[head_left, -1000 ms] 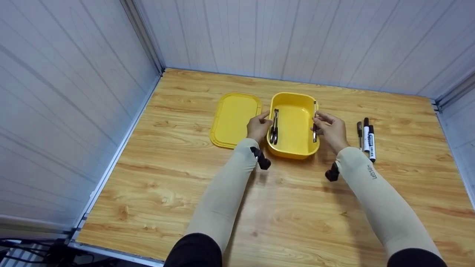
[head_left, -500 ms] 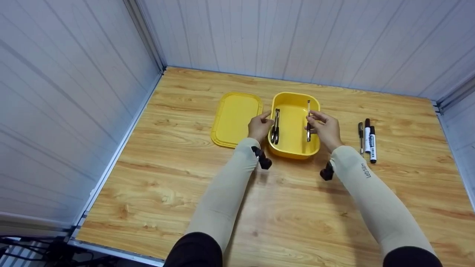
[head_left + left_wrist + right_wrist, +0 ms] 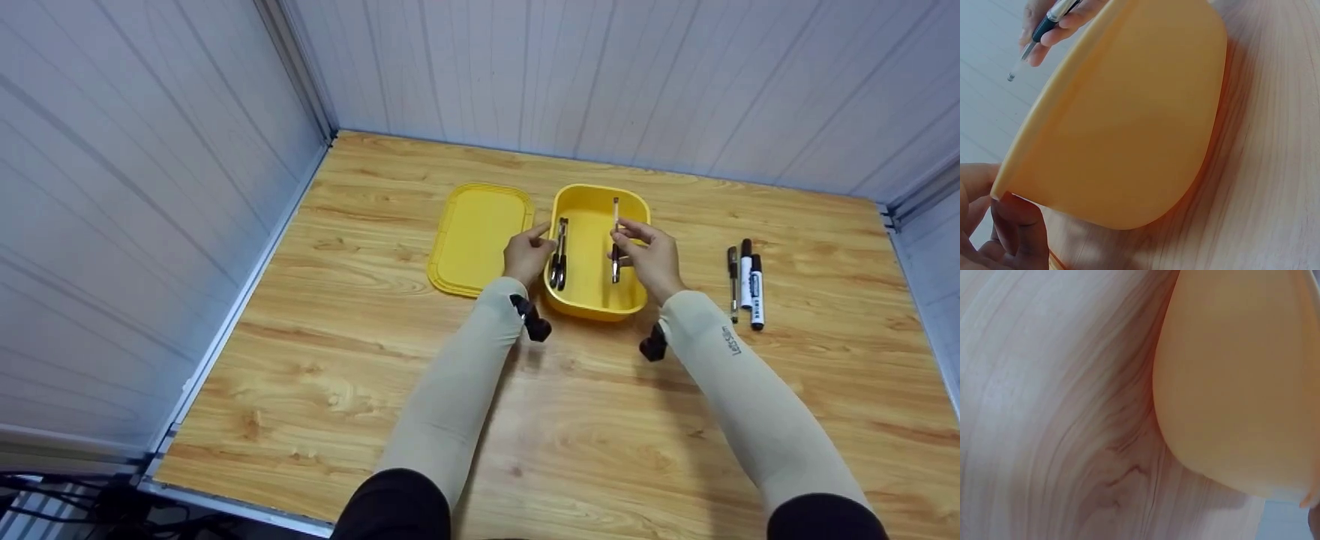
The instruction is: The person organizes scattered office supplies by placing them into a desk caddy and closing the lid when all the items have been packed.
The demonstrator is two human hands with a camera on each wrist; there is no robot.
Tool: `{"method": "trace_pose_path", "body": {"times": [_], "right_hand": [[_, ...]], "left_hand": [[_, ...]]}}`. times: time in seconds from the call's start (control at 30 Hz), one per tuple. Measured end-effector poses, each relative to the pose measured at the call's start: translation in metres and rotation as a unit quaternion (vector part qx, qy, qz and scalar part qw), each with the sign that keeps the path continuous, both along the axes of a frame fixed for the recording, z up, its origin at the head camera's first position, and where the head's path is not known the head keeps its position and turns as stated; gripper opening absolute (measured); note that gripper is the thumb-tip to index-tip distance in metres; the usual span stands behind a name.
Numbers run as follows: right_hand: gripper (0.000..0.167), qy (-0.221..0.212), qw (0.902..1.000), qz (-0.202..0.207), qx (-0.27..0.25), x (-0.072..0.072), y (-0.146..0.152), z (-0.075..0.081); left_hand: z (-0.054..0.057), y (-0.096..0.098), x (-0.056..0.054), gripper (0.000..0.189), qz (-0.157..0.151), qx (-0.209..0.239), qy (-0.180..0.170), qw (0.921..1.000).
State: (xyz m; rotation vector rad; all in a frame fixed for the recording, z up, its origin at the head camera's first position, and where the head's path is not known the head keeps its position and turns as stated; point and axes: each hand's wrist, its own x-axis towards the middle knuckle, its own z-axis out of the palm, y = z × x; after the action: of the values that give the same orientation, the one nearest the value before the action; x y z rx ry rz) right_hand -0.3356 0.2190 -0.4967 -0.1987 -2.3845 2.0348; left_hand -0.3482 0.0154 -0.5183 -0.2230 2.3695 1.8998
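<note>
A yellow plastic box stands without its lid on the table. My left hand pinches the box's left rim, thumb and fingers on either side of it, as the left wrist view shows. Above the inside of the box, toward its right side, my right hand holds a pen with a clear tip and dark grip. Several pens lie side by side along the left inner wall. In the right wrist view the box's outer wall fills the right half, and only a sliver of the hand shows.
Left of the box lies its flat yellow lid. To the right are a slim dark-capped pen and two white markers with black caps. Pale panels wall in the wooden table at the back and sides.
My right hand has moved left with the pen, from the box's right rim to over its inside. The left hand stays at the left rim.
</note>
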Motion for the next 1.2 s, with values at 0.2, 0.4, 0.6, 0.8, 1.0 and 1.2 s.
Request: {"method": "trace_pose_path", "body": {"times": [0.2, 0.4, 0.6, 0.8, 1.0, 1.2], "right_hand": [[0.046, -0.008, 0.9999, 0.007, -0.01, -0.002, -0.008, -0.001], [0.044, -0.01, 0.9996, 0.015, -0.021, 0.005, -0.017, 0.01], [0.044, -0.006, 0.9995, 0.025, -0.021, 0.008, -0.023, 0.015], [0.044, -0.006, 0.9994, 0.025, -0.025, 0.004, -0.027, 0.01], [0.035, 0.0, 0.9996, 0.024, -0.017, 0.002, -0.03, 0.008], [0.035, -0.002, 0.9993, 0.035, 0.017, 0.003, -0.031, 0.009]], "left_hand": [[-0.001, 0.001, 0.001, 0.041, -0.004, 0.002, -0.004, 1.0], [-0.002, 0.0, 0.001, 0.041, -0.004, 0.003, -0.002, 1.0], [-0.002, -0.001, 0.0, 0.04, -0.008, 0.007, 0.004, 0.9999], [-0.001, -0.002, -0.001, 0.04, -0.008, -0.005, 0.009, 0.9999], [-0.001, -0.002, -0.001, 0.04, -0.007, 0.002, 0.006, 1.0], [-0.002, -0.001, -0.001, 0.04, -0.005, 0.01, 0.005, 0.9999]]}}
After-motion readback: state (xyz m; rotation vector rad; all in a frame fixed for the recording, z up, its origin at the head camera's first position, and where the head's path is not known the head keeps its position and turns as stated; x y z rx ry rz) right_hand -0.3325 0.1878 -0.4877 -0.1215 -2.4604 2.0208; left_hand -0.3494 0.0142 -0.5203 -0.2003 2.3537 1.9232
